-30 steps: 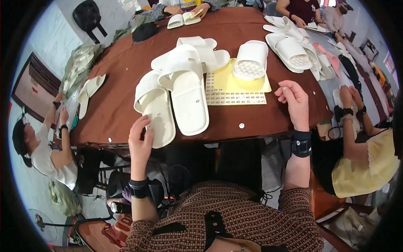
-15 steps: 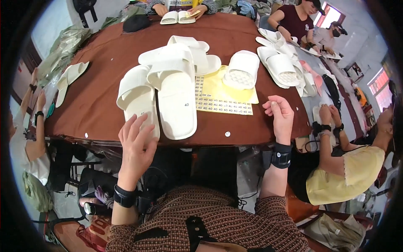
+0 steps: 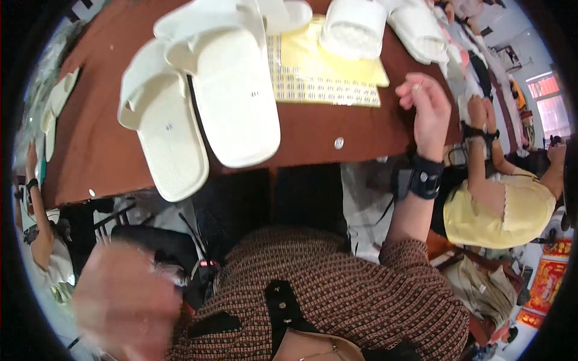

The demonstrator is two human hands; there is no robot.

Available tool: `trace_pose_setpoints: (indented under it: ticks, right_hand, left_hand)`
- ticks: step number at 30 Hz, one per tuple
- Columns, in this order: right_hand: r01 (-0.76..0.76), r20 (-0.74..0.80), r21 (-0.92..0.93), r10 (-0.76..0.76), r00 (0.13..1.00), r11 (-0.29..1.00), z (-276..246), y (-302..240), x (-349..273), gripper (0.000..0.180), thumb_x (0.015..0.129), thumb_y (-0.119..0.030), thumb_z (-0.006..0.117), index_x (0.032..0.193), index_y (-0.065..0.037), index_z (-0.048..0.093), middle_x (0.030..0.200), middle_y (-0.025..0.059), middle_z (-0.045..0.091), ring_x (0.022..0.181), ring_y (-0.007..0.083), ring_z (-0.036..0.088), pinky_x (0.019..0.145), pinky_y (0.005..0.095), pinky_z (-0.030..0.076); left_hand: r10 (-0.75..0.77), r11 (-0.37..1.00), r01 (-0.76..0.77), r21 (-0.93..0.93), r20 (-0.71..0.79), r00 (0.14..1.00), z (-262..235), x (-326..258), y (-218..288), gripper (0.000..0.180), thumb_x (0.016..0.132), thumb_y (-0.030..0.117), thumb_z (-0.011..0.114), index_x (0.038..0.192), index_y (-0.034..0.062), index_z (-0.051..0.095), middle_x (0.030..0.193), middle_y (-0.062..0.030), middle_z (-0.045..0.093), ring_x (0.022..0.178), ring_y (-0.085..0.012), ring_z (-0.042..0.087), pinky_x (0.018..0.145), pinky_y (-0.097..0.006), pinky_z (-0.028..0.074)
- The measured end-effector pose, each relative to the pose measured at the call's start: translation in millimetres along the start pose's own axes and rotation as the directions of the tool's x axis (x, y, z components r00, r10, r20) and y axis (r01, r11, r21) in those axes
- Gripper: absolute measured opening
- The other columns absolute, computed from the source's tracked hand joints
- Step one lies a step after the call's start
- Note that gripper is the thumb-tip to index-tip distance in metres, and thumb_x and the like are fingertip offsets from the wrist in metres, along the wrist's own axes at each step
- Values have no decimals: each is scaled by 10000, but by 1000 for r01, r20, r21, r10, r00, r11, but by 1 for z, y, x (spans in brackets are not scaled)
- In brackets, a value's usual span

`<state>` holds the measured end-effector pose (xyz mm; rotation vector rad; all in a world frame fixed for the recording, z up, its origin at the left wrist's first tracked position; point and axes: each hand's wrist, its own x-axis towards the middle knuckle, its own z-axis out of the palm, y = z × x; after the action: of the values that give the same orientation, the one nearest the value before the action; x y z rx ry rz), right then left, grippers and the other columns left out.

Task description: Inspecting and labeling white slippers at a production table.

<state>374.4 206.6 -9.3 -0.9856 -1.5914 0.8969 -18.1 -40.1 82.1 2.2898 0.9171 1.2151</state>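
Note:
Two white slide slippers lie side by side near the table's edge: a left slipper point(image 3: 171, 135) reaching over the edge and a right slipper point(image 3: 238, 99) overlapping it. Each has a small printed mark on its insole. My left hand point(image 3: 126, 301) is low at the left, off the table and smeared by motion. My right hand point(image 3: 426, 111) is over the table's near right part, fingers curled in and thumb pressed to them; whatever it may pinch is too small to name. Beside it lie a sheet of small printed labels point(image 3: 328, 93) and a yellow backing sheet point(image 3: 301, 57).
A white slipper point(image 3: 354, 27) rests on the yellow sheet. More white slippers point(image 3: 421, 36) stand at the far right, and one point(image 3: 60, 105) lies far left. The brown tablecloth point(image 3: 108, 120) carries a few small round stickers. A person in yellow point(image 3: 500, 207) sits at my right.
My left hand has left the slippers and swung down toward me, to the lower left. The view has tilted down, so the table appears higher. My right hand stays beside the label sheet.

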Motion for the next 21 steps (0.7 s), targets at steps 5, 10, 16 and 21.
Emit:
trace_pose_setpoints:
  ticks: [5,10,16,21]
  right_hand:
    - [46,21,61,-48,999,997,-1,6,11,202,980,-99,536,1095,23,648,916,75,701,763,97,595,711,230,470]
    - [76,-35,57,-74,997,996,0,-2,7,177,1000,-109,536,1095,-7,644,861,55,667,697,94,571,644,203,438]
    - [92,-7,56,-92,996,994,-4,-5,7,184,1001,-114,531,1103,-8,643,868,52,664,711,96,568,653,209,434]
    - [97,3,53,-97,995,994,-5,-6,9,184,999,-119,535,1107,-13,638,866,50,659,713,99,565,656,212,433]
  left_hand:
    - [-130,979,137,-150,56,990,10,-26,-11,244,791,230,647,870,6,589,826,-193,638,674,-283,591,593,-482,456]
    - [-206,949,216,-230,66,976,20,-43,-16,238,788,221,649,867,4,594,827,-189,640,677,-279,594,595,-470,458]
    - [-247,936,243,-254,20,969,31,-53,-8,230,784,210,652,864,1,600,827,-184,642,681,-274,598,598,-457,460]
    - [-259,935,243,-258,-31,965,36,-56,-2,224,781,201,654,861,-2,605,828,-181,644,684,-270,600,600,-446,462]
